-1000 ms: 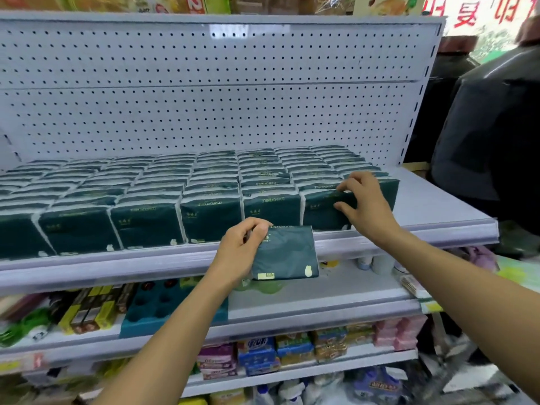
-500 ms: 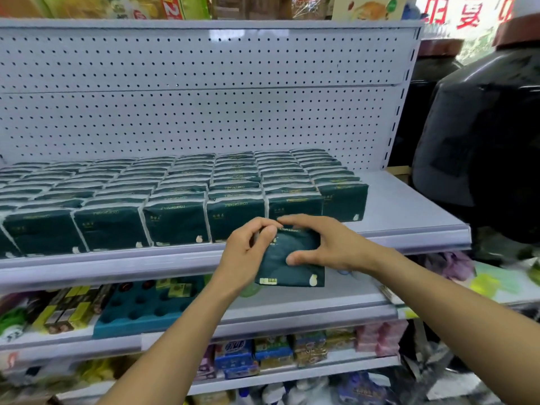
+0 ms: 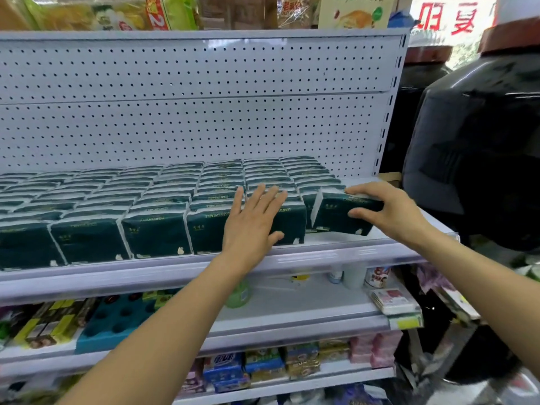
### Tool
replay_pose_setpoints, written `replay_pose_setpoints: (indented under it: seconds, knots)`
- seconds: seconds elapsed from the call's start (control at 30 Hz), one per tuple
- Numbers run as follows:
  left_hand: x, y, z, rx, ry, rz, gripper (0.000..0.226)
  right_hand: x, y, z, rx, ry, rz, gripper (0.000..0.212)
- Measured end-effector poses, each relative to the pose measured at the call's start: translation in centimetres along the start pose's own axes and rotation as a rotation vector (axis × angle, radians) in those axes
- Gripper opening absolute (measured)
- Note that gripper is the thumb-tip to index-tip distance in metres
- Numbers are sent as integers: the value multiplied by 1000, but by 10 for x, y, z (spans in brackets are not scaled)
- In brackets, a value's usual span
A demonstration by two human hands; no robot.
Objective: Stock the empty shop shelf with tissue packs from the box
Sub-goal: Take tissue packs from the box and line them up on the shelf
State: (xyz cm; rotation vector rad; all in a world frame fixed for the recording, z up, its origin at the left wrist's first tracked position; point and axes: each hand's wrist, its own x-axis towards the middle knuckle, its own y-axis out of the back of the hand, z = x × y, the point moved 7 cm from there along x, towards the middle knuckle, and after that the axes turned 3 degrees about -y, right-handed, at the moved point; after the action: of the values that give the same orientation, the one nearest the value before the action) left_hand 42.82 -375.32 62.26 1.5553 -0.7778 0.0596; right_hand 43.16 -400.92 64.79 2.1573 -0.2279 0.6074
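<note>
My right hand (image 3: 391, 213) grips a dark green tissue pack (image 3: 343, 213) at the right end of the front row, fingers curled over its top edge and thumb pressed against its front face. The pack stands tilted, its left edge leaning away from the neighbouring pack so a thin wedge of gap shows between them, and its bottom rests on the white shelf (image 3: 336, 249) close to the front lip.

My left hand (image 3: 252, 220) lies flat with fingers straight and spread against the front and top of the next pack in the row (image 3: 289, 220), holding nothing.

The rows of tissue packs (image 3: 152, 206) fill the shelf from its left edge, where they run out of view, across to the pack I hold, and they reach back almost to the pegboard back panel (image 3: 190, 121). To the right of my pack a strip of bare shelf runs to the shelf's right end, beside the slotted upright (image 3: 385, 121). A narrow bare band also lies between the front row and the shelf lip.

Just beyond the shelf's right end stands a large dark jar (image 3: 479, 159). Below, a lower shelf (image 3: 292, 323) carries mixed goods, with a blue tray (image 3: 117, 317) at its left.
</note>
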Motion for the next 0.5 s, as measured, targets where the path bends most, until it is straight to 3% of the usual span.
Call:
replay_pose_setpoints:
  seconds: [0.17, 0.5]
  knots:
    - [5, -11, -3, 82, 12, -59, 71, 8, -25, 8, -87, 79, -48, 32]
    - [4, -13, -2, 74, 29, -60, 63, 1, -44, 0, -291, 111, 144, 41]
